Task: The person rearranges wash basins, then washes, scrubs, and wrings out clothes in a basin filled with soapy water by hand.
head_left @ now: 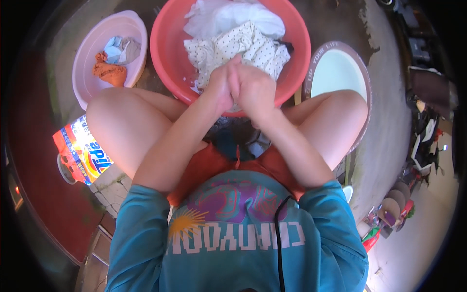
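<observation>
My left hand (222,86) and my right hand (256,91) are closed and pressed together over the near side of a red basin (168,53). A white garment with dark polka dots (233,44) lies bunched in the basin and runs up to my fingers. Both hands grip it at its near end, though the part between my palms is mostly hidden. Behind it, at the far side of the basin, sits a heap of plain white, sheer-looking cloth (243,17). A small dark patch (288,47) shows at the garment's right edge.
A pink basin (82,63) at the left holds an orange cloth (111,73) and pale blue and grey cloths (121,50). An orange detergent bag (80,151) stands by my left knee. To the right is a brown-rimmed, pale green basin (335,73). My bent legs flank the red basin.
</observation>
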A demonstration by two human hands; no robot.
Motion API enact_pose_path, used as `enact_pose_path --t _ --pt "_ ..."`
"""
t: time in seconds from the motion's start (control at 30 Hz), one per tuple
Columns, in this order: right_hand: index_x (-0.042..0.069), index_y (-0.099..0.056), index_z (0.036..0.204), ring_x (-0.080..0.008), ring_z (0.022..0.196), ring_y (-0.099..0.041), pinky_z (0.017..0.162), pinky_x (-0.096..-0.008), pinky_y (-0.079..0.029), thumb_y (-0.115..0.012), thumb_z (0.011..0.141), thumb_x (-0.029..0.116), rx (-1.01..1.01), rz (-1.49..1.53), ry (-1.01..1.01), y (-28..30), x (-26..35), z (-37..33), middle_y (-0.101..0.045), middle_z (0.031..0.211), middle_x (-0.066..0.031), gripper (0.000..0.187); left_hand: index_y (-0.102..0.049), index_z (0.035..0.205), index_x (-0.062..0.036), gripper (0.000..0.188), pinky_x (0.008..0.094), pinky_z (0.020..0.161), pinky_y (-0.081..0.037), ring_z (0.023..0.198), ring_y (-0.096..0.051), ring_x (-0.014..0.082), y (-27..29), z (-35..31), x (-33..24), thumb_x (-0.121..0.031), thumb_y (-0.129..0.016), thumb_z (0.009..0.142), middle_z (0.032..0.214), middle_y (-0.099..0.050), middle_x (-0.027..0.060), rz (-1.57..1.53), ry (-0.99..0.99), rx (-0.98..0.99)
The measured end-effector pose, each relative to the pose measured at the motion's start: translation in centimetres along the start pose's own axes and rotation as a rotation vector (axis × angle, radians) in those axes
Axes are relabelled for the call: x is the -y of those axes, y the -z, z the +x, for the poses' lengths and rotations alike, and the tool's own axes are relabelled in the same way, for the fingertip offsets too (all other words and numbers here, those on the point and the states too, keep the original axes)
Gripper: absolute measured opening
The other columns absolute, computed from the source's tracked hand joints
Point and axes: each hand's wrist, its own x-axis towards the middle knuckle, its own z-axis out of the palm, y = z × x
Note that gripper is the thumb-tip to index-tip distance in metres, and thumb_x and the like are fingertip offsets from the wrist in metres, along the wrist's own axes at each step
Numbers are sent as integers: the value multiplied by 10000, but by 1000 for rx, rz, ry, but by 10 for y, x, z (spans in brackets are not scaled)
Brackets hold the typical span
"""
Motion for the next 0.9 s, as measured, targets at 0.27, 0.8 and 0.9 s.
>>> enact_pose_path --t 0.27,0.8,0.9 --pt "53 -566 681 -347 567 -566 520 -430 -448 -507 915 235 -51 -15 -106 -11 -8 4 -563 600 -158 303 -589 1031 -16 315 357 777 -474 892 -583 195 11 27 -2 -310 -554 921 980 -607 75 11 -40 63" --pt "59 -592 688 -338 568 -576 535 -420 -466 -531 896 217 -34 -11 -12 -4 6 1 -581 630 -154 268 -600 998 -49 304 351 809 -483 876 -608 177 3 19 -7 -337 -524 936 953 -637 62 144 -72 -39" --pt "39 -605 714 -352 579 -576 563 -422 -478 -507 915 238 -16 -20 -71 -16 -13 5 -598 653 -159 298 -586 1100 -45 313 337 785 -512 894 -634 179 4 12 -12 -305 -517 940 983 -646 58 58 20 10"
